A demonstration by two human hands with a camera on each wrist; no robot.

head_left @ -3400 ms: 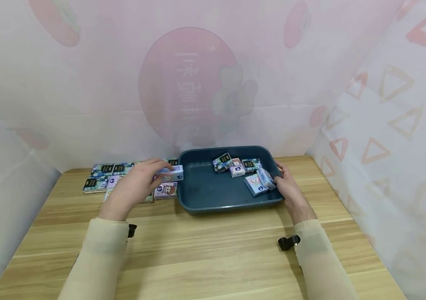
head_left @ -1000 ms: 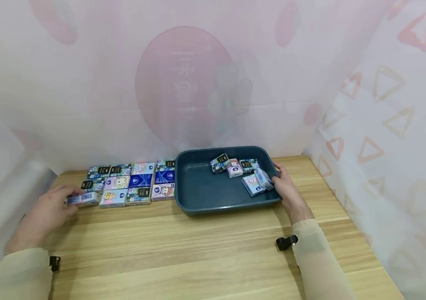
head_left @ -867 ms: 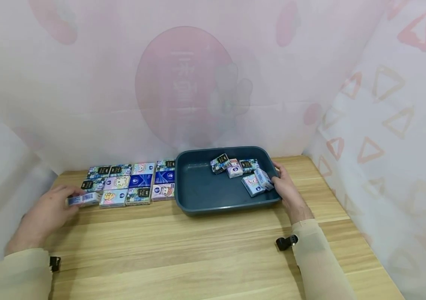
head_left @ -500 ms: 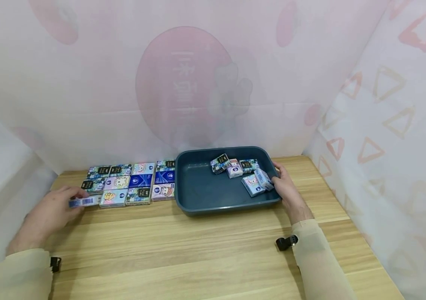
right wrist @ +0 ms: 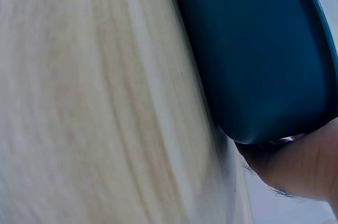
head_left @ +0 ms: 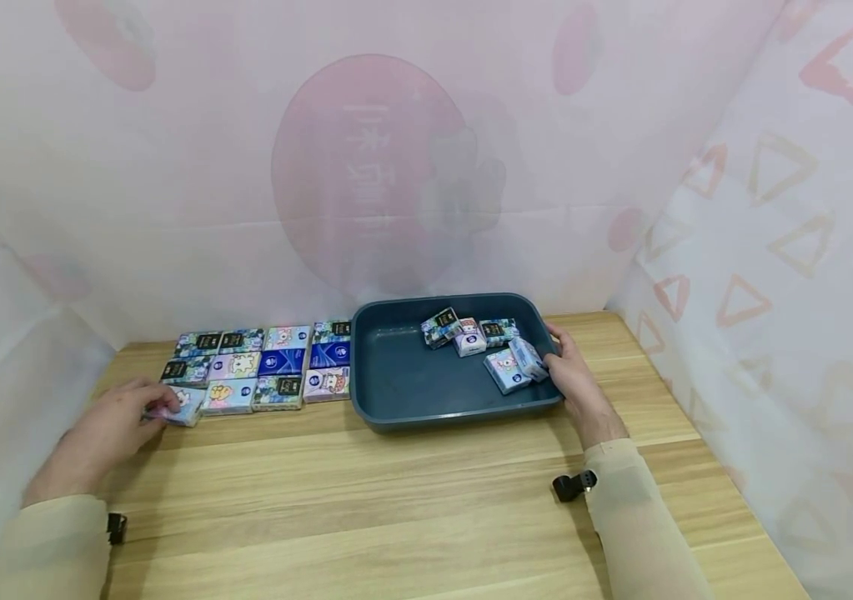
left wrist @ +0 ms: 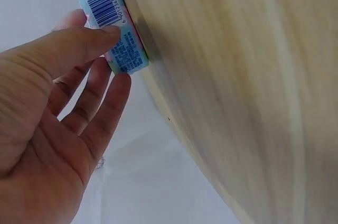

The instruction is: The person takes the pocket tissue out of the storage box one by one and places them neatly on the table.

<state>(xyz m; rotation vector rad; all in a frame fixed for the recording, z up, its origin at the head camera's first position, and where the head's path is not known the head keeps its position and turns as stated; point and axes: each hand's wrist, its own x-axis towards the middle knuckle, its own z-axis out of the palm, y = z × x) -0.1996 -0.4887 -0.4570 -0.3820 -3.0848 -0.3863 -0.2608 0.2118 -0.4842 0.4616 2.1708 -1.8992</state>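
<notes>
Right fingers (head_left: 561, 336) grip a tray (head_left: 422, 379); left fingers (left wrist: 112, 100) pinch a tissue pack (left wrist: 105, 7) I'd square with the yellow-figure pack (head_left: 228, 398) alongside.

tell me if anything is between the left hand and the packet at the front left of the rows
Nothing visible stands between them: the left hand pinches the packet, its thumb against the side with the barcode in the left wrist view.
</notes>
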